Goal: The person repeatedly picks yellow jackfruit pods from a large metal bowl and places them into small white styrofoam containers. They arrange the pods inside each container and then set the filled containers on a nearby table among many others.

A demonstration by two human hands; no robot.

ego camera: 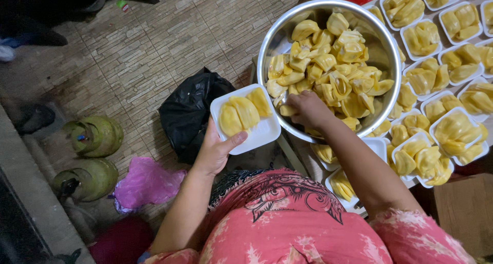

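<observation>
Dim room with a brown brick-pattern tiled floor [154, 43], two green gas cylinders [95, 135] at 9 o'clock beside a grey concrete ledge [31, 192], black plastic bag [187, 110] mid-floor, pink plastic bag [146, 182] at 7.

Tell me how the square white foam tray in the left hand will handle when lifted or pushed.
The square white foam tray probably weighs little: the left hand holds it by one corner. It may flex, since its wall looks thin. The yellow fruit pieces sit toward its far side, so it could tip that way.
</observation>
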